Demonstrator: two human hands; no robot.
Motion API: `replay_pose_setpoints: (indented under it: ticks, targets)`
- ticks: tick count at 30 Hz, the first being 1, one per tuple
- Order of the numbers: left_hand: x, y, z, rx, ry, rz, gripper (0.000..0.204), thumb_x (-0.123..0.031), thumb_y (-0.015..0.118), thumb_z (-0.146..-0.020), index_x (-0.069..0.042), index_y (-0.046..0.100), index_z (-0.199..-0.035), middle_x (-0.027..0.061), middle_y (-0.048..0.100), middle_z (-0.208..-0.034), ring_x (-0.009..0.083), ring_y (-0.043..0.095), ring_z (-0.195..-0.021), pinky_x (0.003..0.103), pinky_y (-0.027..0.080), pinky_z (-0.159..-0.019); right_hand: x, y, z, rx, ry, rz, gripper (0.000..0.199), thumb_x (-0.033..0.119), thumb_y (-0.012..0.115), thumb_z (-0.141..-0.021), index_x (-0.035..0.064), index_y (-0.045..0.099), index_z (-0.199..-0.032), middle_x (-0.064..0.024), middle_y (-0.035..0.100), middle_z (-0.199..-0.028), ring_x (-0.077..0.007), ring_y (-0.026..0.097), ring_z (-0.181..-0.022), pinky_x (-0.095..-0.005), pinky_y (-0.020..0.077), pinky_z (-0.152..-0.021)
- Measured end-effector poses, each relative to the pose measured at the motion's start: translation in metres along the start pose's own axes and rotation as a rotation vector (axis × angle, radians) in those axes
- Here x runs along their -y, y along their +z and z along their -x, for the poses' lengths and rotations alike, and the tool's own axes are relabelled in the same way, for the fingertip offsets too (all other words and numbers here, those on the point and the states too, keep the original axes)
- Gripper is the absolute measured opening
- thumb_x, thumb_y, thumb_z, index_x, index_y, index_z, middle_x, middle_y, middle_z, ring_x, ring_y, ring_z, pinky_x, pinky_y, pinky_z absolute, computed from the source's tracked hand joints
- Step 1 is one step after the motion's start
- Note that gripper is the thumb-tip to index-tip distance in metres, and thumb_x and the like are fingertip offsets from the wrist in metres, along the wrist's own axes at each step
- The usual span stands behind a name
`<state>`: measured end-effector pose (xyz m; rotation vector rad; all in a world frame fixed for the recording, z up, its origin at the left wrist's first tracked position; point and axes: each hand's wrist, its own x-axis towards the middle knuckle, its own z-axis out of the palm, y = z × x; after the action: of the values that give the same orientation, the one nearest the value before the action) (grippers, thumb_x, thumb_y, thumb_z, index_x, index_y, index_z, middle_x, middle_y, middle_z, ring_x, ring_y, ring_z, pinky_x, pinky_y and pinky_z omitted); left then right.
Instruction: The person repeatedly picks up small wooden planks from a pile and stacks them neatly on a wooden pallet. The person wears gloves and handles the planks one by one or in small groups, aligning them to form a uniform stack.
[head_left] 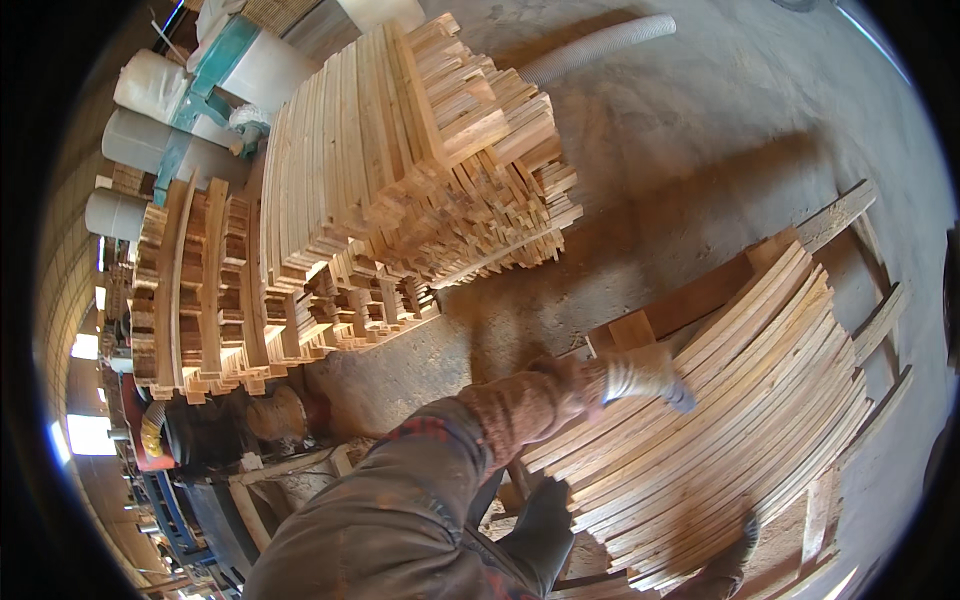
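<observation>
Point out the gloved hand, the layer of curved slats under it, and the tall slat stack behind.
gloved hand (640, 378): head view, on the glove's knit back.
curved slats (740, 420): head view, mid-span of a top slat.
tall slat stack (400, 140): head view, upper face of the stack.

Open floor between two wood piles

Bare floor (700, 150) lies far right; tall stack (400, 150) blocks the far left, curved slats (720, 420) fill the near right.

Tall slat stacks (400, 150), grey hose (600, 45)
</observation>
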<state>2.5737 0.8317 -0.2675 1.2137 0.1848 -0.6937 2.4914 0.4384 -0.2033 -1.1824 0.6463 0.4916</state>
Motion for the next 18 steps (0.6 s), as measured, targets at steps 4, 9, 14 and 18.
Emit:
replay_pose_setpoints:
  ticks: [4, 9, 14, 18]
  targets:
    - [-0.041, 0.022, 0.107, -0.166, 0.121, 0.069, 0.134, -0.018, 0.095, -0.07, -0.003, 0.0, -0.163, 0.0296, 0.056, -0.14, 0.0318, 0.062, -0.124, 0.044, 0.051, -0.108, 0.044, 0.055, 0.016, 0.09, -0.051, 0.127, 0.063, 0.028, 0.073, -0.086, 0.002, 0.057, -0.141, -0.0145, 0.066, -0.13, -0.03, 0.064, -0.115, -0.0445, 0.0527, -0.1]
    - [-0.088, 0.017, 0.235, -0.46, 0.411, 0.169, 0.136, -0.019, 0.093, -0.074, -0.005, -0.008, -0.163, 0.027, 0.03, -0.162, 0.0293, 0.041, -0.143, 0.04, 0.04, -0.117, 0.117, 0.182, 0.014, 0.302, -0.131, 0.327, 0.064, 0.023, 0.074, -0.085, 0.0002, 0.057, -0.141, -0.0146, 0.067, -0.127, -0.0283, 0.065, -0.112, -0.0425, 0.0536, -0.098]
    - [-0.122, -0.036, 0.345, -0.789, 0.613, 0.133, 0.136, -0.013, 0.092, -0.075, -0.011, -0.011, -0.164, 0.0219, 0.028, -0.163, 0.0249, 0.046, -0.137, 0.039, 0.05, -0.108, 0.179, 0.379, 0.01, 0.582, -0.204, 0.533, 0.064, 0.019, 0.074, -0.084, -0.0016, 0.056, -0.142, -0.0146, 0.068, -0.124, -0.0266, 0.067, -0.109, -0.0404, 0.0545, -0.096]
    - [-0.138, -0.076, 0.422, -1.003, 0.68, 0.364, 0.117, -0.015, 0.089, -0.078, -0.009, 0.008, -0.162, 0.0168, 0.045, -0.147, 0.0209, 0.057, -0.122, 0.036, 0.057, -0.094, 0.183, 0.564, 0.013, 0.84, -0.2, 0.696, 0.065, 0.015, 0.075, -0.083, -0.003, 0.055, -0.142, -0.0147, 0.07, -0.122, -0.0253, 0.069, -0.107, -0.0388, 0.0552, -0.094]
